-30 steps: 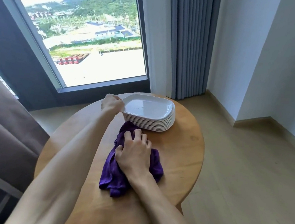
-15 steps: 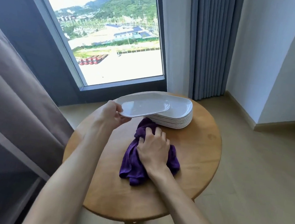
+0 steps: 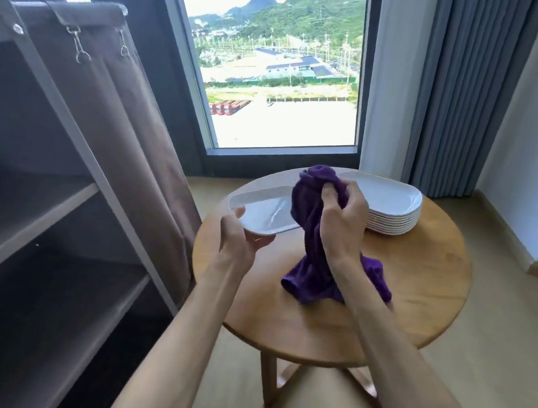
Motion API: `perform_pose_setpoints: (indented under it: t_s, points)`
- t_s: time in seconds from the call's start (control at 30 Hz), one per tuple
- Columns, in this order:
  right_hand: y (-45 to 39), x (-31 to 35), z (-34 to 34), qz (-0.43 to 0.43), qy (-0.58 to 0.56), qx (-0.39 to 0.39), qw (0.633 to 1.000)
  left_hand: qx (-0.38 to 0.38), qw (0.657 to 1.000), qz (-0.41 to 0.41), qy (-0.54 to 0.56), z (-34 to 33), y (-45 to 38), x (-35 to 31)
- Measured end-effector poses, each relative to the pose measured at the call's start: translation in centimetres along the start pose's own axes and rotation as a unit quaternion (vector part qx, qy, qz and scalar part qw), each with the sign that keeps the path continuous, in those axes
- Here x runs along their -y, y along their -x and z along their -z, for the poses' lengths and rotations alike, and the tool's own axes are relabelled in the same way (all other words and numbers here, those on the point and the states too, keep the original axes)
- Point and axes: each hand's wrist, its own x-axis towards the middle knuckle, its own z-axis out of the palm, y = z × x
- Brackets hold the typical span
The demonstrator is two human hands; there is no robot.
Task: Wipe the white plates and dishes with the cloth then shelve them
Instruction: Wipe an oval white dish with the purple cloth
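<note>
Purple cloth is bunched up in the right hand, fingers curled tight around the top of it while the loose end trails down onto the round wooden desk. The left hand pinches the near rim of one white plate, thumb on top and fingers underneath, holding it up off the desk just left of the cloth.

So progress-wise this looks like the very start. One plate is off the pile and the cloth is right beside it — touching its far edge, I think, though the cloth hides that part so I can't say wiping has actually begun. The rest of the stack sits at the back of the desk near the window, several plates deep, none of them handled.

The fabric shelf unit on the left is open at the front, and the shelves I can see look bare, though they're dark — probably nothing shelved yet.

What's left: wipe this plate, put it on a shelf, then repeat for the whole stack.
</note>
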Motion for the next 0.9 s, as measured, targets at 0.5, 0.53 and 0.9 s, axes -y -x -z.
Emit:
perform_pose_setpoints:
  t_s: [0.5, 0.53, 0.9]
  points:
    - [3.8, -1.0, -6.8, 0.123, 0.2, 0.356, 0.905, 0.063, 0.996, -0.04, 0.056, 4.6, -0.1, 0.7]
    - [3.6, -1.1, -7.0, 0.114, 0.209, 0.347, 0.907, 0.065, 0.995, -0.049, 0.055, 4.7, 0.0, 0.9]
    - [-0.4, -2.5, -9.0, 0.046, 0.316, 0.17, 0.932, 0.012, 0.996, -0.081, 0.023, 5.1, -1.0, 2.1]
